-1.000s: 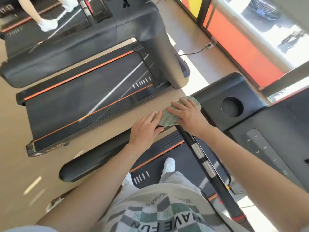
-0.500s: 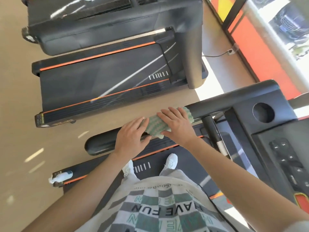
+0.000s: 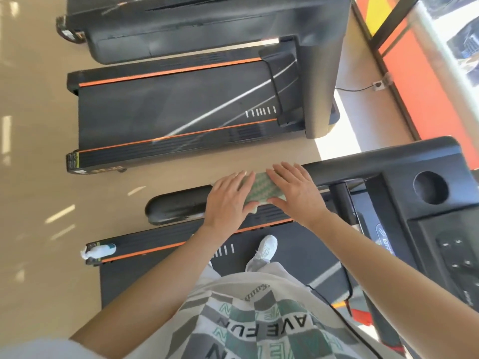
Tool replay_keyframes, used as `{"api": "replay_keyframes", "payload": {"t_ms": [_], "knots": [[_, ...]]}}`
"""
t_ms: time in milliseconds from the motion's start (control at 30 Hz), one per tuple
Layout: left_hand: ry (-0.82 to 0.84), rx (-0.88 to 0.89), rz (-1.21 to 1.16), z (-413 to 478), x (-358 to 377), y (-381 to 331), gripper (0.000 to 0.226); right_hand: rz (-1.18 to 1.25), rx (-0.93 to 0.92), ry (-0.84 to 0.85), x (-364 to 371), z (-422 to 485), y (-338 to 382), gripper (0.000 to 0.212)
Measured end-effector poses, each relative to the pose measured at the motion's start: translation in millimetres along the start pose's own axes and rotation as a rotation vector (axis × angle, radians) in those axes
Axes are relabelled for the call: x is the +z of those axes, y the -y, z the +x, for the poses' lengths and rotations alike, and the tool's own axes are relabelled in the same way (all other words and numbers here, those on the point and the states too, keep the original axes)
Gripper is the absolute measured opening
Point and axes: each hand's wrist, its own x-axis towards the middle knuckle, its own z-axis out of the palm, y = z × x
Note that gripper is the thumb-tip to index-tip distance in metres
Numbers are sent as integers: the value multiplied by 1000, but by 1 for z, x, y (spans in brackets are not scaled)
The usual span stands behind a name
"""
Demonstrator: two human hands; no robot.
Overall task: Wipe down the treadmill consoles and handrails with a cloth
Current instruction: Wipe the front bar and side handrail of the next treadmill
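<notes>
Wiping step: we judge that we are on the left-side handrail, and that the console is not yet done.
Spray bottle [image 3: 98, 251]: small and clear with a white head. It lies on its side at the rear corner of the deck edge [image 3: 155, 240], well apart from our hands.
Handrail [image 3: 178, 206]: a thick black bar, matte, with a rounded free end and pale streaks near that end. The end lies left of our hands.
Left hand [image 3: 228, 200]: flat, with fingers straight and close together. It presses the cloth's left part onto the bar and grips nothing.
Cloth [image 3: 259, 189]: soft, with a green-and-white woven pattern, folded into a pad. It lies over the top of the bar, under and between both palms.
Right hand [image 3: 295, 193]: also flat, with fingers spread. It presses the cloth's right part and touches the bar beyond it.
Doing it well: we should bear down evenly with both palms and slide along the bar to the rounded end. Curling the pad round the curve would get the underside wiped too.
Console [image 3: 440, 242]: a hard black panel with buttons, beside a round cup recess [image 3: 430, 187], far right.
</notes>
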Motion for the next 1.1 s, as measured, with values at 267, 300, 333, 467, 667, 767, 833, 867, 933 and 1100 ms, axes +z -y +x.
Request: {"api": "replay_keyframes", "payload": {"t_ms": [267, 300, 333, 467, 667, 767, 833, 867, 933, 1100], "knots": [[-31, -73, 50, -55, -13, 59, 70, -13, -65, 23, 21, 31, 73, 79], [-35, -80, 55, -63, -14, 67, 70, -26, -78, 37, 24, 35, 82, 79], [-39, -88, 56, -70, -15, 75, 70, -41, -89, 55, 26, 38, 90, 79], [-59, -114, 35, -94, -20, 105, 71, -79, -109, 110, 37, 50, 124, 78], [-33, -195, -234, -128, -24, 152, 71, -96, -129, 104, 50, 66, 181, 78], [-16, -292, -466, -141, -22, 167, 72, -107, -137, 105, 58, 72, 201, 78], [-13, -342, -561, -148, -18, 173, 71, -117, -145, 110, 62, 76, 212, 78], [-14, -361, -596, -151, -16, 176, 70, -120, -152, 113, 64, 77, 217, 77], [-25, -396, -655, -158, -9, 181, 67, -128, -166, 109, 65, 80, 227, 76], [0, -449, -762, -167, 0, 192, 71, -177, -139, 161, 69, 87, 252, 74]]}}
